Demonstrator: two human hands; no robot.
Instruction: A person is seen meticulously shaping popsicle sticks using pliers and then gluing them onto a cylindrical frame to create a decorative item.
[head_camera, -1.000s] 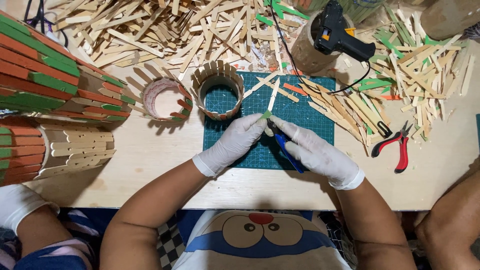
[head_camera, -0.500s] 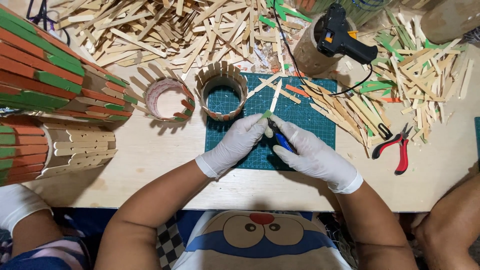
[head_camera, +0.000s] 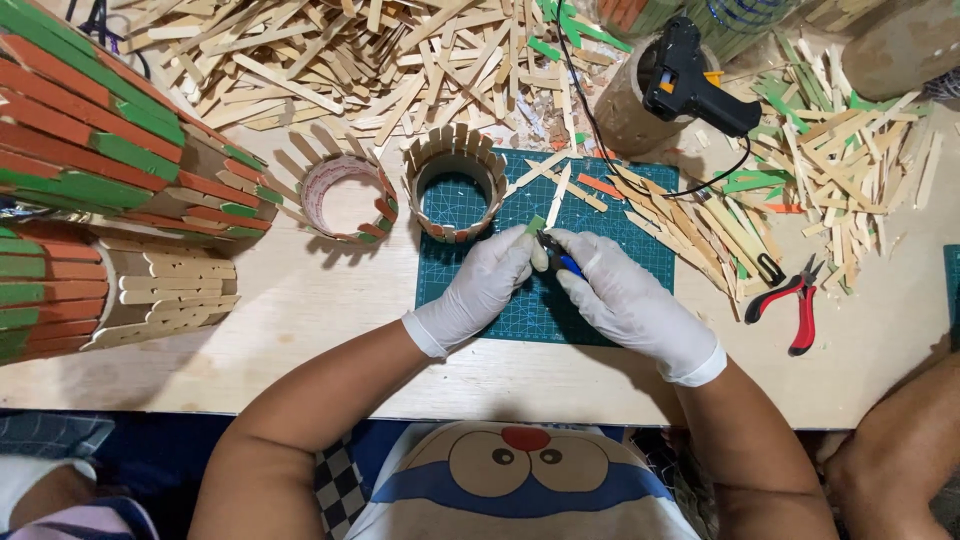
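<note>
Centrally, a pale wooden table (head_camera: 300, 330), strewn along the far edge with a heap of craft sticks (head_camera: 350, 60). At far left, big cylinders (head_camera: 90, 150) clad in orange and green sticks, lying on their sides. Right of centre, a second stick pile (head_camera: 830, 170), plain and green mixed. On the table's middle, a green cutting mat (head_camera: 480, 300). Standing on the mat's far left corner, a stick-walled ring (head_camera: 455, 180); just beside it, off the mat, a smaller ring (head_camera: 348, 198) partly clad in sticks. Beyond the mat's far right corner, a black glue gun (head_camera: 695, 75) resting on a cardboard tube (head_camera: 625, 110), its cord trailing over the sticks. Near the right edge, red-handled pliers (head_camera: 790, 305).

Over the mat, both hands gloved in white and meeting. Left hand (head_camera: 480, 285) pinching the near end of a plain stick (head_camera: 557, 195), green at the gripped tip, the rest pointing away over the mat. Right hand (head_camera: 625, 295) clenched around a blue-handled cutter (head_camera: 560, 262), its tip touching the stick where the fingers meet.
</note>
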